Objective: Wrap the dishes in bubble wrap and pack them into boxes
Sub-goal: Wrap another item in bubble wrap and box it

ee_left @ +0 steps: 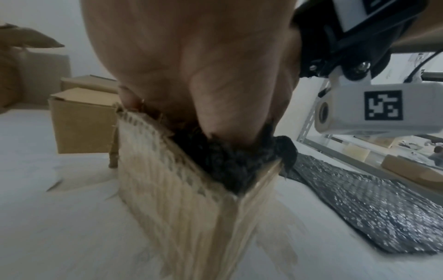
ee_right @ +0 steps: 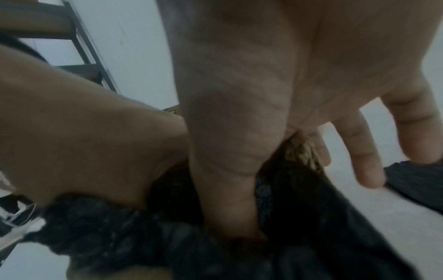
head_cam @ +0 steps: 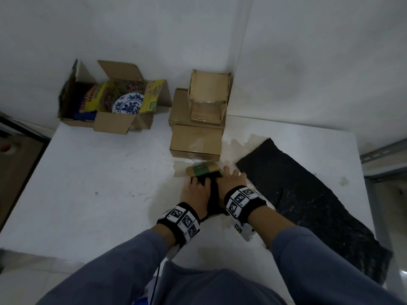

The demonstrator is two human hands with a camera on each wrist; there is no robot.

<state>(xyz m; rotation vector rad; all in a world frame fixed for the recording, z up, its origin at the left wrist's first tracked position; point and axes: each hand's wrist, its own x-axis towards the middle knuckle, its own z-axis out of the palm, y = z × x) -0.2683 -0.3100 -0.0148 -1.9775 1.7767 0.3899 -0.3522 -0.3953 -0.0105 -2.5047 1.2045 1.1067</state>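
Note:
A small cardboard box [head_cam: 202,169] [ee_left: 172,199] stands open at the table's middle. A bundle in black bubble wrap [head_cam: 212,194] [ee_left: 227,164] [ee_right: 167,246] sits in its mouth; what is wrapped is hidden. My left hand [head_cam: 193,192] [ee_left: 191,75] curls its fingers over the bundle at the box's left edge. My right hand [head_cam: 231,179] [ee_right: 239,132] pushes its thumb into the wrap, its other fingers straight and spread along the box's right side.
A loose sheet of black bubble wrap [head_cam: 308,205] [ee_left: 359,208] lies to the right. Closed cardboard boxes [head_cam: 196,139] [ee_left: 81,123] are stacked just behind. At the far left an open box [head_cam: 110,125] holds a blue-and-white plate [head_cam: 127,104]. A metal shelf [head_cam: 385,155] borders the table on the right.

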